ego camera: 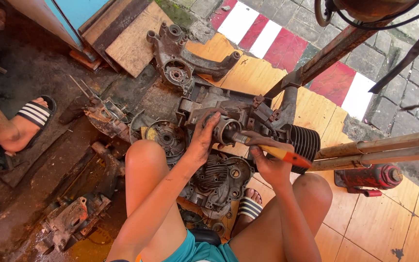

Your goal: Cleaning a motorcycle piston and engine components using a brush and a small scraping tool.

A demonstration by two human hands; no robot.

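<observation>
My left hand (203, 138) wrapped round the round metal part (225, 130) on the engine block (229, 109) | my right hand (267, 162) gripped the orange-handled tool (280, 154) tight | its long tip ran left into that part, just beside my left fingers.

Screwdriver (272, 151) tip hidden inside cylinder (226, 131)

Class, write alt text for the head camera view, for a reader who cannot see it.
A squatting person's left hand steadies a greasy engine part while the right hand pokes an orange-handled tool into it. More engine casings lie around on the floor.
</observation>
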